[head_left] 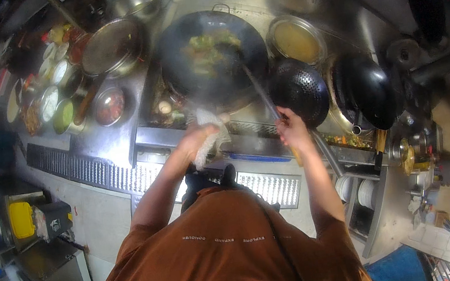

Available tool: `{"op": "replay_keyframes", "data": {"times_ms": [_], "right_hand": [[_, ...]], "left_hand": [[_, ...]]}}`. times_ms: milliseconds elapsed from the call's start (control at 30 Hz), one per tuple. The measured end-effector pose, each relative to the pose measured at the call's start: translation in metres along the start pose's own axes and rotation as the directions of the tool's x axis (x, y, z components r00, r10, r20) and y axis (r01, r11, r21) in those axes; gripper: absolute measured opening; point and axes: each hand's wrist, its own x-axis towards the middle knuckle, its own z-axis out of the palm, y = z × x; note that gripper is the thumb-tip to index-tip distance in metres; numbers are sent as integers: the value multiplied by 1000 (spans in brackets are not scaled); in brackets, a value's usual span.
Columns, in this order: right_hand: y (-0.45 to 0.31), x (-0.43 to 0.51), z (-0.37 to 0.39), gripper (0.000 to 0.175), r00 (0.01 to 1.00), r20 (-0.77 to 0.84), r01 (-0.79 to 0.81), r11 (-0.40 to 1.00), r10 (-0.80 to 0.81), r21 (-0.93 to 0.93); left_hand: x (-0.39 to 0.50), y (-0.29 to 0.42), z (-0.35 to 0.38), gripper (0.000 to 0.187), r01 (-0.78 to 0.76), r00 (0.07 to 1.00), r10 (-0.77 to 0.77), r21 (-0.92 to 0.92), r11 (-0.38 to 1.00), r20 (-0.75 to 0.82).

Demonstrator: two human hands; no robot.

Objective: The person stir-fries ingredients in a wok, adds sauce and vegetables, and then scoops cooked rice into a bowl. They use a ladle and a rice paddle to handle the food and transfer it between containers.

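A large dark wok [180, 77] sits on the range before me, with steaming green and yellowish food [210, 53] in it. My left hand [197, 140] is closed on a white cloth [207, 141] at the wok's near edge; whatever the cloth wraps is hidden. In my right hand [292, 128] is the handle of a long metal cooking utensil [258, 85], its head down in the food at the wok's right side. A black perforated strainer [302, 89] rests right beside that hand. A pale round thing, perhaps an egg, [164, 107] lies left of the wok's near side.
A steel bowl of yellowish liquid [295, 40] stands behind the strainer, and black woks [368, 90] are further right. On the left are a lidded-looking round pan [110, 46], a bowl of red food [109, 106] and several ingredient bowls [49, 103]. Metal floor grating [269, 188] runs below the range.
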Motion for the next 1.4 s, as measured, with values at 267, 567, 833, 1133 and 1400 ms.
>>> {"op": "replay_keyframes", "data": {"times_ms": [267, 567, 833, 1133, 1400], "right_hand": [[-38, -6, 14, 40, 958, 132, -281, 916, 253, 287], [-35, -22, -3, 40, 994, 101, 59, 961, -32, -270], [-59, -37, -8, 44, 953, 261, -132, 987, 151, -90], [-51, -48, -32, 45, 968, 241, 12, 941, 73, -337], [-57, -51, -99, 42, 996, 69, 85, 751, -53, -654]], "left_hand": [[0, 12, -6, 61, 160, 986, -152, 144, 977, -61], [0, 9, -15, 51, 100, 994, -106, 192, 976, 21], [2, 8, -20, 52, 154, 988, -155, 89, 984, 4], [11, -9, -32, 55, 173, 985, -170, 137, 975, -28], [6, 0, -34, 64, 102, 993, -71, 372, 923, -97]]}}
